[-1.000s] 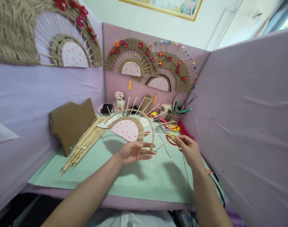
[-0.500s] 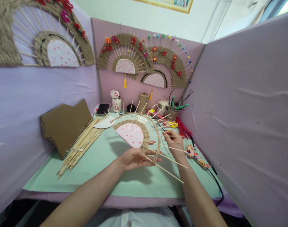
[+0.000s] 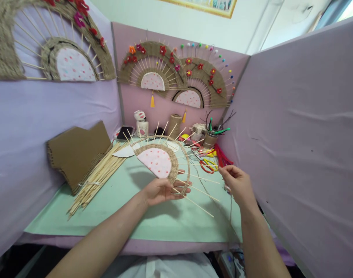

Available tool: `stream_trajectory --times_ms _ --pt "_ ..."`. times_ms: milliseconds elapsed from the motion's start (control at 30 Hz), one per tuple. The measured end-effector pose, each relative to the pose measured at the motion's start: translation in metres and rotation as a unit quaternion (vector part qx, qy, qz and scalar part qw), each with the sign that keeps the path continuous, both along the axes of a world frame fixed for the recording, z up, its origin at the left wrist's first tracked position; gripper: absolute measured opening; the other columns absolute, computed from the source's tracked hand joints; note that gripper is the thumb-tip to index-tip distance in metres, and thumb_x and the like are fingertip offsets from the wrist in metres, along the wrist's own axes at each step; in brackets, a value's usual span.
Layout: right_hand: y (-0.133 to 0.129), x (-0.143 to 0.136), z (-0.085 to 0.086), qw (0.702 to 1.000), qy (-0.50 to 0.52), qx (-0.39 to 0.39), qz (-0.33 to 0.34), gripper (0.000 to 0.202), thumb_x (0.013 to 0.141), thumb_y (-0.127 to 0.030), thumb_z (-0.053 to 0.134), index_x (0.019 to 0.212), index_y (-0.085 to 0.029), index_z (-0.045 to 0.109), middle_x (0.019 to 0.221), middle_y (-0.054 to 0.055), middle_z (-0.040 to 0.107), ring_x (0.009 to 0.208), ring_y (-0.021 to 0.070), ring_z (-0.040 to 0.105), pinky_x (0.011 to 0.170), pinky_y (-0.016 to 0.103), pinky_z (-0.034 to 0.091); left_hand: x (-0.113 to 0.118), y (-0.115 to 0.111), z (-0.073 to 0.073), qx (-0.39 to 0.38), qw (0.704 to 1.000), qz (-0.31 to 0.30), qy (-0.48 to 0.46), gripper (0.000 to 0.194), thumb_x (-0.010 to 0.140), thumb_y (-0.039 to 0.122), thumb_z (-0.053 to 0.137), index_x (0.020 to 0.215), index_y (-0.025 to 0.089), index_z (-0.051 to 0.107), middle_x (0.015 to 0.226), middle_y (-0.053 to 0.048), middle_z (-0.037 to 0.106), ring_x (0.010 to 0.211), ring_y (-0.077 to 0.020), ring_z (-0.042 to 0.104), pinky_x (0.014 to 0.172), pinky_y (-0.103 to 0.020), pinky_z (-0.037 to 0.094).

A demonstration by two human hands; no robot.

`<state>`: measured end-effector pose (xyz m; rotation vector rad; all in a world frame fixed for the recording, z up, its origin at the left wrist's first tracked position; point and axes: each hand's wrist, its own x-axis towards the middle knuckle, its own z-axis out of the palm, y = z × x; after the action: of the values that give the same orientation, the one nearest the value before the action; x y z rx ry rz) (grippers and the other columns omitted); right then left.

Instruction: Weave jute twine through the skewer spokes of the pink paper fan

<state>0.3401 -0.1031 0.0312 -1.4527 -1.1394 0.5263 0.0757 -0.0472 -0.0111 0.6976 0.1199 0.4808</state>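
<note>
My left hand [image 3: 159,192] grips the lower edge of a half-round fan [image 3: 156,163] and holds it tilted above the table. The fan has a white panel with pink dots, a woven twine band around it and thin sticks fanning outward. A second, narrower ring of twine [image 3: 189,162] runs through the sticks farther out. Off to the fan's right, my right hand [image 3: 237,182] is closed in a pinch on a thin twine [image 3: 231,208], whose end hangs below the fingers. Scissors with red and yellow handles [image 3: 208,166] lie just beyond that hand.
A bundle of sticks [image 3: 96,179] and brown cardboard [image 3: 80,152] lie on the left. Behind stand a twine spool [image 3: 174,125], a jar [image 3: 142,127] and a tool pot [image 3: 211,139]. Red tassel strands [image 3: 222,156] lie at right. Finished fans [image 3: 153,63] hang on the partitions.
My right hand has moved right and slightly down, away from the fan, drawing the twine out. The scissors' handles now show. My left hand and the fan have shifted a little left.
</note>
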Motion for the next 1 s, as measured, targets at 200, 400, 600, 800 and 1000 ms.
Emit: stream_trajectory --times_ms 200,400,600,800,1000 --pt "-0.012 0.001 0.012 0.999 -0.031 0.024 0.014 0.033 0.068 -0.048 0.066 0.069 -0.017 0.058 0.052 -0.004 0.043 0.045 0.0077 0.034 0.040 0.021 0.026 0.001 0.001 -0.002 0.027 0.999 -0.014 0.010 0.060 0.070 0.001 0.044 0.128 0.016 0.045 0.121 -0.016 0.058 0.110 -0.0287 0.056 0.092 -0.041 0.039" --pt "-0.011 0.001 0.025 0.996 -0.070 0.033 0.052 0.028 0.069 -0.044 0.066 0.069 -0.017 0.059 0.056 -0.003 0.046 0.049 0.0081 0.036 0.045 0.022 0.028 0.000 0.000 0.000 0.052 0.998 -0.030 0.023 0.059 0.070 0.002 0.044 0.127 0.017 0.045 0.123 -0.016 0.057 0.109 -0.0300 0.056 0.092 -0.044 0.038" --pt "0.002 0.008 0.008 0.990 0.053 -0.020 0.132 0.025 0.070 -0.042 0.065 0.071 -0.017 0.057 0.054 -0.005 0.042 0.046 0.0063 0.032 0.043 0.020 0.025 -0.005 0.000 0.000 0.078 0.994 -0.080 0.001 0.057 0.073 0.003 0.043 0.128 0.018 0.043 0.122 -0.016 0.057 0.107 -0.0309 0.057 0.090 -0.046 0.038" --pt "0.026 -0.029 -0.018 0.975 0.165 0.023 0.145 0.025 0.069 -0.040 0.066 0.070 -0.018 0.053 0.051 -0.007 0.039 0.043 0.0056 0.029 0.042 0.020 0.021 -0.002 -0.007 0.001 0.080 0.991 -0.105 -0.019 0.053 0.073 0.004 0.043 0.125 0.015 0.047 0.120 -0.017 0.059 0.109 -0.0307 0.056 0.093 -0.048 0.035" --pt "0.036 -0.054 -0.017 0.966 0.199 0.020 0.163 0.026 0.069 -0.039 0.066 0.067 -0.018 0.051 0.050 -0.007 0.038 0.042 0.0048 0.028 0.041 0.020 0.019 -0.003 -0.009 0.001 0.070 0.990 -0.120 -0.025 0.055 0.070 0.004 0.045 0.124 0.013 0.048 0.120 -0.018 0.058 0.107 -0.0324 0.057 0.089 -0.046 0.039"
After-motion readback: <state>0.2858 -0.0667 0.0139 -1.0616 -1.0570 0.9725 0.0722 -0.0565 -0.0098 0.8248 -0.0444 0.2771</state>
